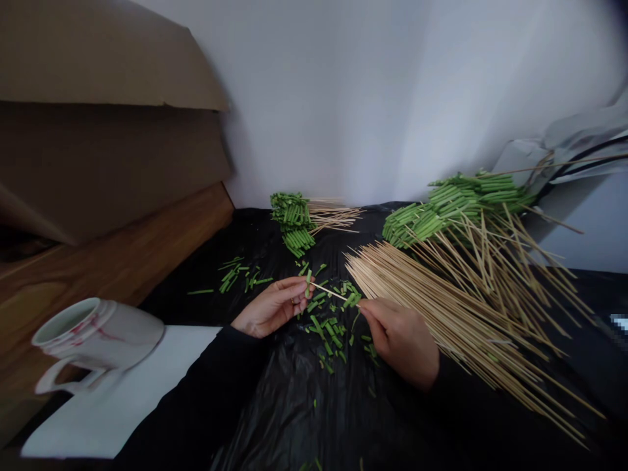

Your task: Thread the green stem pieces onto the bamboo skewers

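Between thumb and fingers, my left hand [279, 304] pinches a short piece of green bean [309, 282] held upright. A thin wooden skewer [330, 291] runs from that piece to my right hand [400, 337], whose fingers are closed on the skewer's other end. The skewer's tip meets the bean piece; how deep it goes I cannot tell. Below and between my hands, several loose cut green bean pieces [328, 333] lie scattered on black plastic sheeting [289, 405]. Close to my right hand spreads a large pile of bare skewers [441, 294].
Skewers threaded with green beans are stacked at the back middle [294, 219] and back right [456, 203]. More cut pieces [233, 278] lie left. A white mug [118, 333] stands on white paper [167, 366]; a cardboard box [112, 144] is behind it. A pale wall rises at the back.
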Demonstrator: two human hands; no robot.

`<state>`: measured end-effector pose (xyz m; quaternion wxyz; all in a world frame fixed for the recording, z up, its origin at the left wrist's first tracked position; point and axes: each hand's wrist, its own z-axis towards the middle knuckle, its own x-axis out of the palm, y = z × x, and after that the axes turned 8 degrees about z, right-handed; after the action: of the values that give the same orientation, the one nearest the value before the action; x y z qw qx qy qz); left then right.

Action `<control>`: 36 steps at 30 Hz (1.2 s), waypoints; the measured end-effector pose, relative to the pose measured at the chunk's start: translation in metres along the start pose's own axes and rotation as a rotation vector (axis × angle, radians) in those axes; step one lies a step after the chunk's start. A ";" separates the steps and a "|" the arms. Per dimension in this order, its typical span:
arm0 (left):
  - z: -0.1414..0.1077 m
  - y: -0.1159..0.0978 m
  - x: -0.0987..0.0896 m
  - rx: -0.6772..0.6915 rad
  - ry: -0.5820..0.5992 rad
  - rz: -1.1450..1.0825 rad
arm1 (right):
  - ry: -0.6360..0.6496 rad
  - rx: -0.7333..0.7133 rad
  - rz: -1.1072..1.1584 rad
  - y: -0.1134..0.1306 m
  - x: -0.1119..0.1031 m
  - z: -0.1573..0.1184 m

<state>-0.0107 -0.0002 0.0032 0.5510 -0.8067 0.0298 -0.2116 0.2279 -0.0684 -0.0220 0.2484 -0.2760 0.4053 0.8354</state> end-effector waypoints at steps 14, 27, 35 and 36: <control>0.001 0.001 0.000 0.022 -0.037 0.010 | 0.003 -0.001 -0.006 0.000 0.000 -0.001; 0.001 0.004 0.004 0.076 -0.131 0.108 | 0.040 0.024 0.007 0.002 0.003 -0.001; -0.001 0.004 0.010 0.053 -0.090 0.024 | 0.010 0.028 0.061 0.004 0.003 0.001; -0.001 0.004 0.011 0.067 -0.095 0.035 | 0.012 0.029 0.061 0.004 0.003 0.000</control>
<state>-0.0008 -0.0061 0.0029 0.5820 -0.7963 0.0105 -0.1643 0.2234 -0.0694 -0.0217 0.2244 -0.2649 0.4271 0.8349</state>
